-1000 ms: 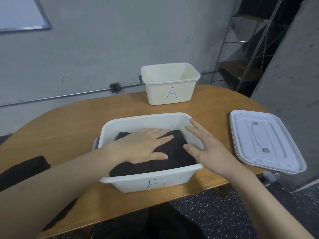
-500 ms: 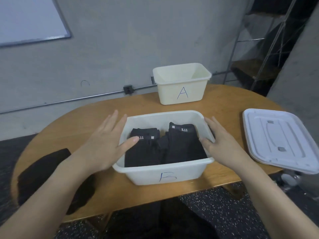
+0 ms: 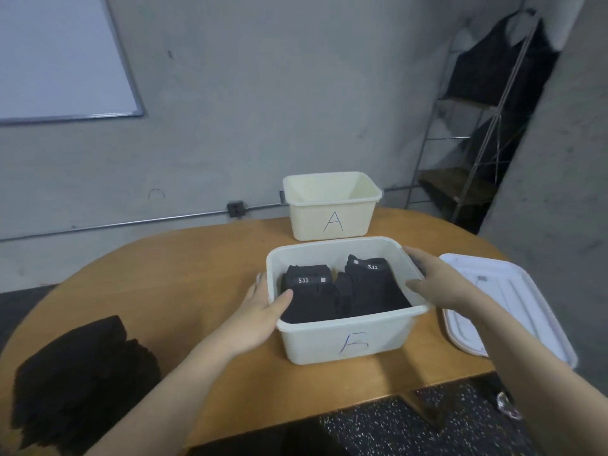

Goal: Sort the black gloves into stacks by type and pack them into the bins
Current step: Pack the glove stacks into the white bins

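While both hands grip bin B [image 3: 348,340], thumbs inside, gloves [image 3: 342,294] between.

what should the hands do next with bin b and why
Probably slide bin B aside: the left hand and right hand grip its side walls, two glove stacks fill it, and another stack waits on the table.

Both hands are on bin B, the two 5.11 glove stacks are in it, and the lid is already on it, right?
Not quite. The head view shows the lid lying on the table to the right of bin B, which is uncovered. The rest holds: the left hand and right hand are on its sides, and both 5.11 glove stacks are inside.
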Motion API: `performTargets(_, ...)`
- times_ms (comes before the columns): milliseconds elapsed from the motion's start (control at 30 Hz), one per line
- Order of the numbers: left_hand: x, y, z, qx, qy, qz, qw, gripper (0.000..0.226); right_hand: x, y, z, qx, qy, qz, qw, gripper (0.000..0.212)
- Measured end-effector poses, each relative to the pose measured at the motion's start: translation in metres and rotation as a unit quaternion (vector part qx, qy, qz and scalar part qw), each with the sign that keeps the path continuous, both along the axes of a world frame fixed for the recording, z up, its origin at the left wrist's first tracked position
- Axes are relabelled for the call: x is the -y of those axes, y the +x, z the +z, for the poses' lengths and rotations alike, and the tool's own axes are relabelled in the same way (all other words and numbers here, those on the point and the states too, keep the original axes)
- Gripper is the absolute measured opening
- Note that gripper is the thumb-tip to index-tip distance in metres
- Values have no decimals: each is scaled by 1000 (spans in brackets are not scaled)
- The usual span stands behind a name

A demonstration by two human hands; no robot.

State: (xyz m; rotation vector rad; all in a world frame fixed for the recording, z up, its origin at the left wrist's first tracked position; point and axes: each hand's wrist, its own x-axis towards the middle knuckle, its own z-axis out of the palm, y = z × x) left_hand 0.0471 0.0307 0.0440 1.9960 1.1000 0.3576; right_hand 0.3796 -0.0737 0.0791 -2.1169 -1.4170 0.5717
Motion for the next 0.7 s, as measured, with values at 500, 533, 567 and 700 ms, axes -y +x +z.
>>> performTargets(500, -180, 86, 40, -33, 77, 81, 993, 77, -177, 67, 33, 7, -31, -91, 995, 80)
performTargets(533, -199, 93, 40, -26, 63, 94, 993, 79, -192, 70, 31, -6, -30, -104, 994, 82)
performTargets(567, -217, 100, 38, -26, 51, 100, 993, 80, -205, 71, 28, -22, -30, -121, 992, 83)
performTargets(700, -263, 131, 35, 30, 2, 119, 992, 78, -249, 82, 12, -59, 5, -177, 982, 78)
